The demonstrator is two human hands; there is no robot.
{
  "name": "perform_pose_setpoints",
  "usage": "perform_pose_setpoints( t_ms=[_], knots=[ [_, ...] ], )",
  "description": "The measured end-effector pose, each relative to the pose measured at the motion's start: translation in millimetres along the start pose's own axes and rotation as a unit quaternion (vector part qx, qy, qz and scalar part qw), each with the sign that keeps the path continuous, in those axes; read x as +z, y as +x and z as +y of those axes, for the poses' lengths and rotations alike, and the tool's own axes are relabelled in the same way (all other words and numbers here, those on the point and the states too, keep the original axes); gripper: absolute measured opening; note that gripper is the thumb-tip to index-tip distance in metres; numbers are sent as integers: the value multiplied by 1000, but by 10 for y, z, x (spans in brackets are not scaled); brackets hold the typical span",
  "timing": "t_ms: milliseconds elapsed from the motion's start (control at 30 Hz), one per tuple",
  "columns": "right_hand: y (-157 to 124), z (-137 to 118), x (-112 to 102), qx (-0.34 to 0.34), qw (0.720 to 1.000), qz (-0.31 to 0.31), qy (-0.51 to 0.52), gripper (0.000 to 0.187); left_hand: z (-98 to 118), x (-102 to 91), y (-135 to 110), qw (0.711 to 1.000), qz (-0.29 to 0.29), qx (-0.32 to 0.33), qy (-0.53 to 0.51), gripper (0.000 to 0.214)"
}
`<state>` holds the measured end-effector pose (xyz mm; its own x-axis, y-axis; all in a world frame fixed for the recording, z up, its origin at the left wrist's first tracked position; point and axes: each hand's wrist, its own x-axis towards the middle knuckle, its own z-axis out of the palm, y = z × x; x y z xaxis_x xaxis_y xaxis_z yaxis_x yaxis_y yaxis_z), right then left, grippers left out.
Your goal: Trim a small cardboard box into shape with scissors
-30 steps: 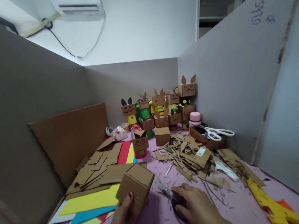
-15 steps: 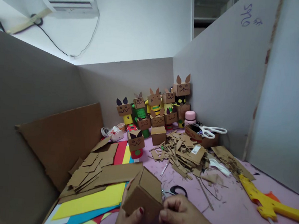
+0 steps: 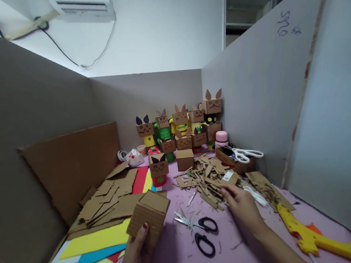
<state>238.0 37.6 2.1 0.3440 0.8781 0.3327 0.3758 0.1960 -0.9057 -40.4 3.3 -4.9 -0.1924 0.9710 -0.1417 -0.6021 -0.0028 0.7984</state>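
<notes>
My left hand (image 3: 139, 242) is closed around a small brown cardboard box (image 3: 150, 214), the thumb pressed on its ridged side. The box is tilted, one flat face turned up. Over the right edge of a heap of cardboard scraps (image 3: 205, 176) is my right hand (image 3: 244, 208), its thumb and fingertips drawn together. Whatever they may pinch is too small to make out. Black-handled scissors (image 3: 199, 230) lie on the pink tabletop between my hands, blades apart.
Cardboard sheets (image 3: 106, 197) and coloured paper (image 3: 97, 239) cover the left side. A yellow glue gun (image 3: 316, 235) lies at right. Cardboard-headed figures (image 3: 158, 168) stand at the back, near a pink bottle (image 3: 222, 138) and a box with white-handled scissors (image 3: 243, 155).
My right hand has left the box and moved right and away from me to the scrap heap. The box has shifted left with my left hand, uncovering the scissors.
</notes>
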Motion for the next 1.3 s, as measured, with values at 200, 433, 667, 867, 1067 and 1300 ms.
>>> perform_pose_setpoints(
  t_ms=[200,433,667,867,1067,1300],
  knots=[
    [-221,-142,123,-139,961,-133,-200,32,116,17,62,997,-8,20,-71,44],
    [-529,-233,286,-167,893,-324,-266,43,138,5,29,992,-43,-21,-121,59],
    [-492,-79,314,-145,880,-341,-296,41,122,-96,23,975,-80,-136,-157,56],
    [-477,-45,321,-152,877,-338,-305,39,39,-208,80,952,-159,-198,-173,53],
    [-425,-114,230,-156,880,-336,-296,32,48,-267,18,950,-162,-220,-153,51],
    [-408,-95,248,-166,855,-356,-339,38,31,-300,-114,966,-161,-178,-95,39]
  ],
)
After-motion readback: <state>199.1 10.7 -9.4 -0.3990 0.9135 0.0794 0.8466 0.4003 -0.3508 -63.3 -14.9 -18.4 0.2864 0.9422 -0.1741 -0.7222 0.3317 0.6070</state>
